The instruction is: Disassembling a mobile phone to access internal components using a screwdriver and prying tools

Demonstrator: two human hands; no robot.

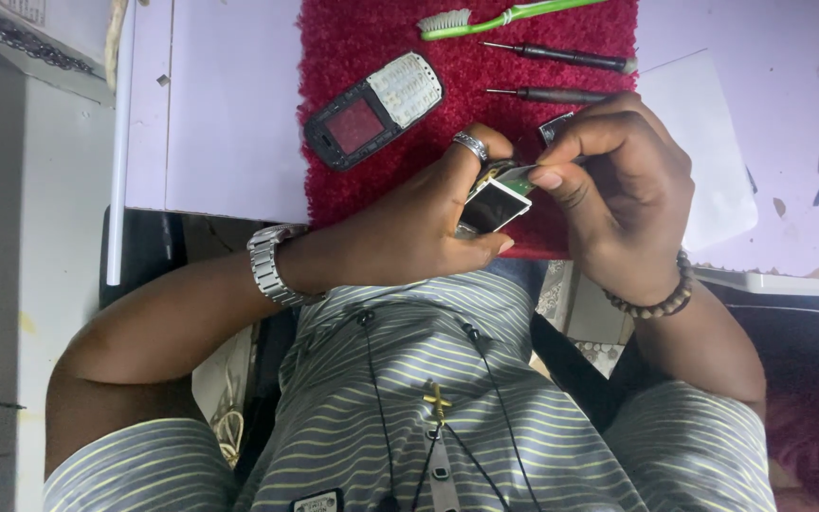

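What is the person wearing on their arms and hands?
The left hand has a silver ring on one finger and a silver metal link watch at the wrist. The right hand has a brown bead bracelet. Both arms come out of short striped grey sleeves.

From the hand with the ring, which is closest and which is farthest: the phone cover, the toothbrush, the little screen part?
1. Screen part: held in the left hand, touching it.
2. Phone cover: on the red mat, just above the hand.
3. Toothbrush: at the mat's top edge, farthest.
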